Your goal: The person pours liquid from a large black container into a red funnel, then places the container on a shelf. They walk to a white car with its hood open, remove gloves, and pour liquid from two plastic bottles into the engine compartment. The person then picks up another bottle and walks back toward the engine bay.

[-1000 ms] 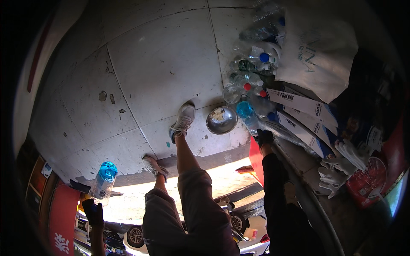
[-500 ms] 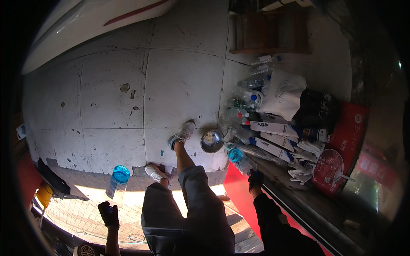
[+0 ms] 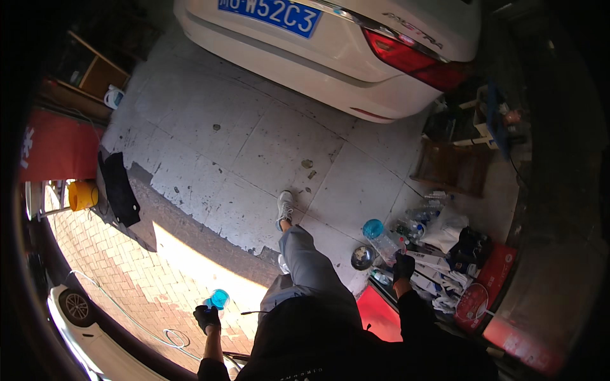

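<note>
My left hand, in a black glove, is closed around the neck end of a clear plastic bottle with blue liquid. That bottle hangs low on my left, over the sunlit brick paving. On my right, my black-gloved right hand grips a second clear bottle with blue liquid by its neck end. Its base points away from me and to the left, and the blue gathers there. Just below this bottle, a small metal bowl with pale contents sits on the floor.
A white car stands ahead. Empty plastic bottles, a white bag, long boxes and white gloves lie at right, beside a wooden stool. A yellow bucket, black mat and hose are left.
The view has turned toward the left and up, bringing the white car's rear and the left side into sight. I have stepped forward. Both bottles stay in my hands.
</note>
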Demonstrator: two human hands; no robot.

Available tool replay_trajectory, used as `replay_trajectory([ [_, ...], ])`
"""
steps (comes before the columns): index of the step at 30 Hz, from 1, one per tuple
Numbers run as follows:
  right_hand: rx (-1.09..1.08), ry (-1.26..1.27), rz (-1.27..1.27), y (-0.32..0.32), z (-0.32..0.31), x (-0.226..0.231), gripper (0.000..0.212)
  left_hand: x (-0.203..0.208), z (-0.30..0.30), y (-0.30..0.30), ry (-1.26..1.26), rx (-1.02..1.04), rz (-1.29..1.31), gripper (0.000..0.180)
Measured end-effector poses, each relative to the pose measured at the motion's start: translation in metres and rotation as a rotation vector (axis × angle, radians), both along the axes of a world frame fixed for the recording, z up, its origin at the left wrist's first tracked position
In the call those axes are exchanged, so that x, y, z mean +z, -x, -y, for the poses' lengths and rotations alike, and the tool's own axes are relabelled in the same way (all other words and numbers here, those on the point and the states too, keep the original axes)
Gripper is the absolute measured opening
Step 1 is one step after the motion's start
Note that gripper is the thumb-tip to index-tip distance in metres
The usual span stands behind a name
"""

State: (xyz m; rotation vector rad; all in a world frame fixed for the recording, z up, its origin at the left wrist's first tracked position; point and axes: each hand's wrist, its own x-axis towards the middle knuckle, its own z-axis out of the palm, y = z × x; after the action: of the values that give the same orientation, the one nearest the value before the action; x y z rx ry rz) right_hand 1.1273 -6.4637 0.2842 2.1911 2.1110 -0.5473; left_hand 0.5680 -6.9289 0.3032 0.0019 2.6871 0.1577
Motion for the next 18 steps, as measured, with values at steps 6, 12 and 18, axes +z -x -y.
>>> replay_trajectory([
  [6,0.388,-0.008,-0.191,0.205,-0.152,-0.032,0.029,0.047,-0.009,0.071,-0.001,0.465,-0.111,0.038],
  [12,0.614,0.401,0.165,0.524,-0.305,-0.012,0.046,0.081,-0.099,0.126,-0.123,0.751,-0.264,0.039],
  [18,0.973,0.289,0.114,0.832,-0.350,0.069,0.065,0.030,-0.202,0.199,-0.161,0.962,-0.164,0.034],
])
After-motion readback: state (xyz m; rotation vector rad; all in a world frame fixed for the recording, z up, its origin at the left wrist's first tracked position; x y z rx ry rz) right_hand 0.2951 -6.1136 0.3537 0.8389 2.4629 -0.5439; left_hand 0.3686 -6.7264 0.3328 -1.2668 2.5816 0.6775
